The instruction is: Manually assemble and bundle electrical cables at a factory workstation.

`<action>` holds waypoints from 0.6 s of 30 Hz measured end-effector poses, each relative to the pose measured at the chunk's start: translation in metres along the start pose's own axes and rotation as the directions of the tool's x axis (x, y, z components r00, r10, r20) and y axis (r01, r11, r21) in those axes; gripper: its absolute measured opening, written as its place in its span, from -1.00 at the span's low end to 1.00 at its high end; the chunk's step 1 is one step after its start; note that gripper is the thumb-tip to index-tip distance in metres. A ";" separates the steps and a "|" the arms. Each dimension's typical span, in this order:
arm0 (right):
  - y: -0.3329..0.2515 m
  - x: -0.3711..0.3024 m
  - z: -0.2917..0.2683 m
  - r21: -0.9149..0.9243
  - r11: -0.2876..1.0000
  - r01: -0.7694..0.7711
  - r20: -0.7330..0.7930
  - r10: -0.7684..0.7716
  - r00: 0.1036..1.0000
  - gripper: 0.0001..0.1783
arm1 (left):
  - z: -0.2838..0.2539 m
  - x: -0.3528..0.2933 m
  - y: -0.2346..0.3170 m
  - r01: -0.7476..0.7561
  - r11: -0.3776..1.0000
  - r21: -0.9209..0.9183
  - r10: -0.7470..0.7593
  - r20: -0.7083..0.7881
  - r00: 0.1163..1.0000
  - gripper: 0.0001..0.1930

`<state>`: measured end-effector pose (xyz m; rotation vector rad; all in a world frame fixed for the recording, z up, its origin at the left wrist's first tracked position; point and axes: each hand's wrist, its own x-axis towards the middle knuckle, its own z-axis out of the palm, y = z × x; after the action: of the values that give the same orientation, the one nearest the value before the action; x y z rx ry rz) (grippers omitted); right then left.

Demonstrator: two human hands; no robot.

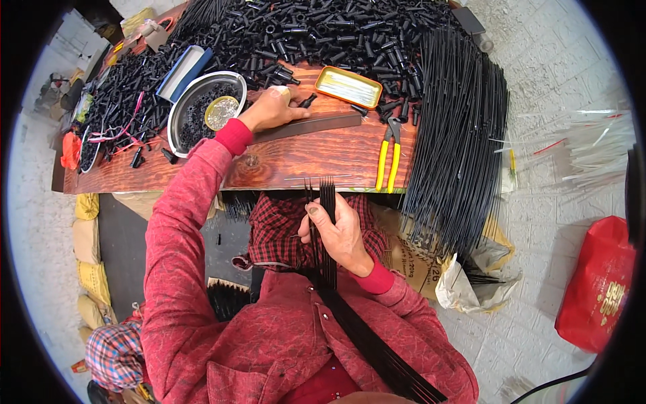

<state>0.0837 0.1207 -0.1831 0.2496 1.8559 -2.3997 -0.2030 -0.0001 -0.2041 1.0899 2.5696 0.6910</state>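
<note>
My left hand (274, 110) is over the wooden table, its fingers closed on a small black plastic fitting (308, 101) at the fingertips. Just below that hand lies a long dark bar (330, 124). My right hand (343, 236), in front of the table edge, is wrapped round a bundle of thin black rods (328, 202). A few rods stand apart from the rest on the bundle's left side. The rods' lower ends run down across my jacket. Beside the left hand sits an oval metal dish (176, 128) with small black parts and a round yellow tin (222, 113) inside.
A heap of black fittings (336, 30) covers the table's far side. Yellow-handled pliers (388, 155) and a yellow tray of thin pale pieces (348, 87) lie right of centre. Long black rods (457, 135) hang over the right edge. A red bag (595, 283) stands on the floor.
</note>
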 end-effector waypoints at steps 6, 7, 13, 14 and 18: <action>-0.001 -0.002 0.000 -0.010 1.000 0.005 0.010 -0.005 1.000 -0.76 | 0.015 -0.014 -0.017 -0.001 0.985 0.171 0.044 -0.242 0.969 -0.62; 0.000 -0.002 0.000 -0.020 1.000 0.013 0.016 -0.012 1.000 -0.76 | 0.016 -0.017 -0.019 0.000 0.985 0.174 0.043 -0.240 0.970 -0.62; -0.004 -0.003 0.001 -0.025 1.000 -0.010 0.006 0.010 1.000 -0.77 | 0.036 -0.037 -0.005 0.222 0.975 0.007 -0.192 -0.475 0.858 -0.60; -0.005 -0.002 0.003 -0.023 1.000 -0.012 0.012 0.012 1.000 -0.77 | 0.041 -0.035 -0.018 0.231 0.973 -0.005 -0.197 -0.543 0.816 -0.52; -0.004 -0.002 0.003 -0.029 1.000 0.011 0.030 -0.010 0.999 -0.75 | 0.037 -0.016 -0.022 0.387 0.920 0.062 -0.308 -0.494 0.813 -0.47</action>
<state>0.0850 0.1192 -0.1778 0.2004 1.8826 -2.3679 -0.1901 -0.0126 -0.2460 0.4838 3.1770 0.7372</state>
